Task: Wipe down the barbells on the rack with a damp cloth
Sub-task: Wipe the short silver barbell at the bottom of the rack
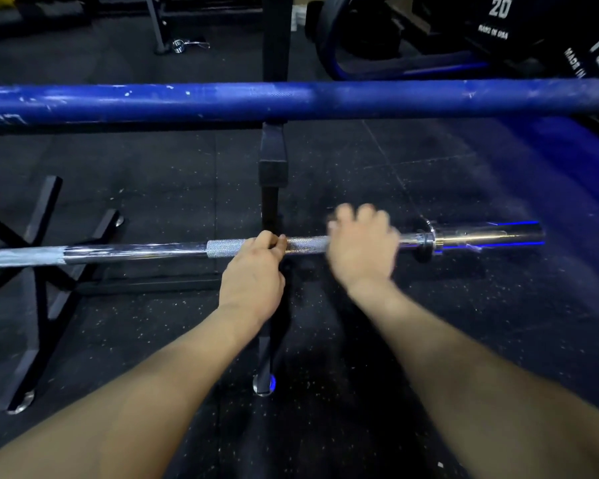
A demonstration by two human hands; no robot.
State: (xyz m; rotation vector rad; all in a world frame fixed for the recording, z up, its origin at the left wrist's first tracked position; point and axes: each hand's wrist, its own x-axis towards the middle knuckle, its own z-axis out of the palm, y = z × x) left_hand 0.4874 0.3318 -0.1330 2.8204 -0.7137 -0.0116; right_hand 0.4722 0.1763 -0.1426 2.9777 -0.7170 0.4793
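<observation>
I see the chrome barbell (pixel 135 252) lying level across the middle of the view, running from the 9 o'clock edge toward 3 o'clock, where its shiny sleeve (pixel 488 236) ends beyond a collar. It crosses a black rack upright (pixel 272 174) that stands at the centre. My left hand (pixel 253 271) has its fingers curled over the knurled part of the shaft, just where it crosses the upright. My right hand (pixel 360 247) is wrapped around the shaft just toward 3 o'clock of the left, between it and the collar; it is blurred, and I cannot tell whether a cloth sits under it. Toward 12 o'clock, a thicker blue barbell (pixel 291 98) with scuffed paint spans the whole width, higher on the same upright. At 1 o'clock behind it sit black weight plates (pixel 519 25) marked 20 and 15. At 8 o'clock, crossed black frame legs (pixel 42 257) rest on the dark speckled rubber floor (pixel 325 392).
</observation>
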